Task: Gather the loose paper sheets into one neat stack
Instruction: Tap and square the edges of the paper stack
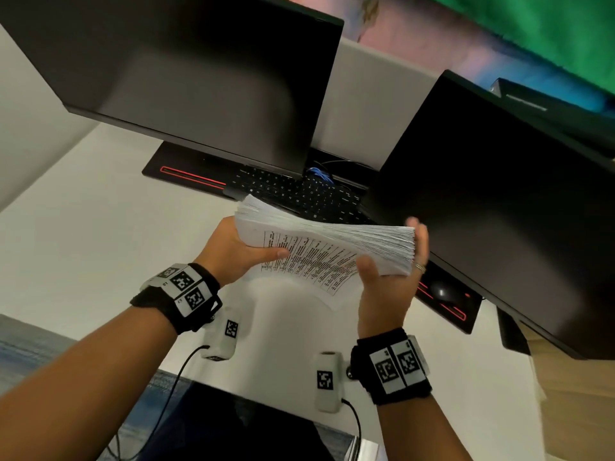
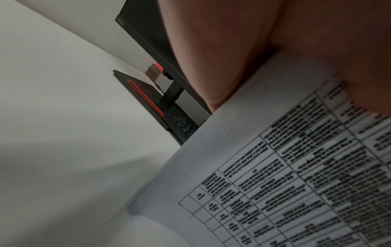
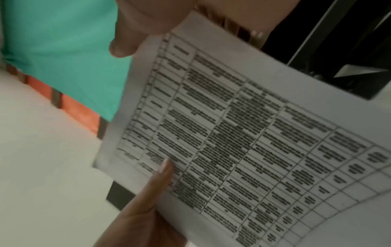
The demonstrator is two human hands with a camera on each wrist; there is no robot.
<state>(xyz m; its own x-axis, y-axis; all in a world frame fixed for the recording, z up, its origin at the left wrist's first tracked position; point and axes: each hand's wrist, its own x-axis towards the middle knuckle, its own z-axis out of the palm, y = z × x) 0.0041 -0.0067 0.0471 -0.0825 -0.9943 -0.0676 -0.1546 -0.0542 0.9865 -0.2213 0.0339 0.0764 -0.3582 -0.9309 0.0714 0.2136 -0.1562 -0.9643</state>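
Note:
A thick stack of printed paper sheets with tables on them hangs in the air above the white desk. My left hand grips its left end, thumb laid across the facing page. My right hand grips the right end, thumb in front and fingers behind. The sheet edges are fanned and uneven along the top and left. The left wrist view shows the printed page under my palm. In the right wrist view the same page fills the frame, with my left thumb lying on it.
Two dark monitors stand behind the stack, with a black keyboard under them. A mouse sits on a black pad at the right. A dark laptop-like slab lies at the desk's near edge.

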